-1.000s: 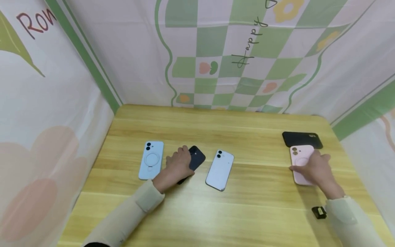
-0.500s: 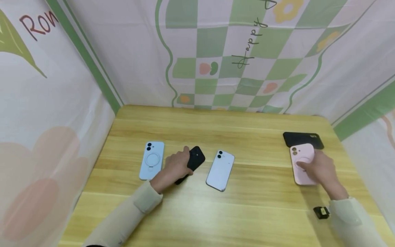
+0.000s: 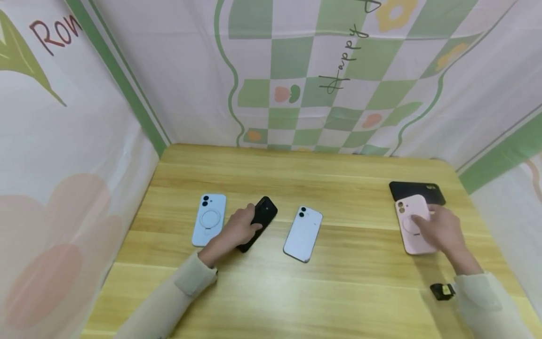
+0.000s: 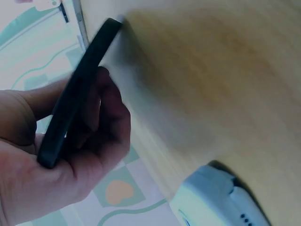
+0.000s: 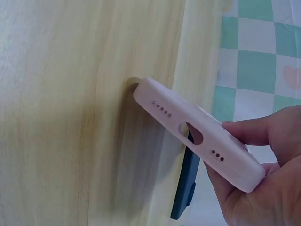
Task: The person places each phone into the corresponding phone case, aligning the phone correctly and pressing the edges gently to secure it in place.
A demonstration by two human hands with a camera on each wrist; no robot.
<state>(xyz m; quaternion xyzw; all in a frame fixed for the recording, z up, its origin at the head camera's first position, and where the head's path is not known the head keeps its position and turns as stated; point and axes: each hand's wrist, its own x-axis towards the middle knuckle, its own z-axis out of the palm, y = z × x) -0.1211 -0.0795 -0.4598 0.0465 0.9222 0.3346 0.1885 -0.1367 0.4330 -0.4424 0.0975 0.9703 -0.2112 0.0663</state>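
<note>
My left hand (image 3: 237, 230) grips a black phone (image 3: 264, 217) between thumb and fingers. In the left wrist view the phone (image 4: 77, 96) is seen edge-on, tilted, with one end close over the wooden table. My right hand (image 3: 442, 230) holds a pink phone case (image 3: 408, 240) by its right side, thumb on its back. The right wrist view shows the case's (image 5: 202, 136) bottom edge with its port cutout and speaker holes, one corner close to the tabletop. Just behind the pink case lies a black phone case (image 3: 408, 189).
A light blue phone case (image 3: 209, 221) lies left of my left hand. Between my hands lies a white phone (image 3: 302, 234), back up. Printed curtains (image 3: 190, 94) rise at the table's (image 3: 338, 292) back and sides. A small black block (image 3: 442, 291) shows beside my right cuff.
My left hand has tilted the black phone up onto its edge and drawn it slightly left. The right thumb has moved onto the pink case's back, and the case's top has shifted slightly up and left.
</note>
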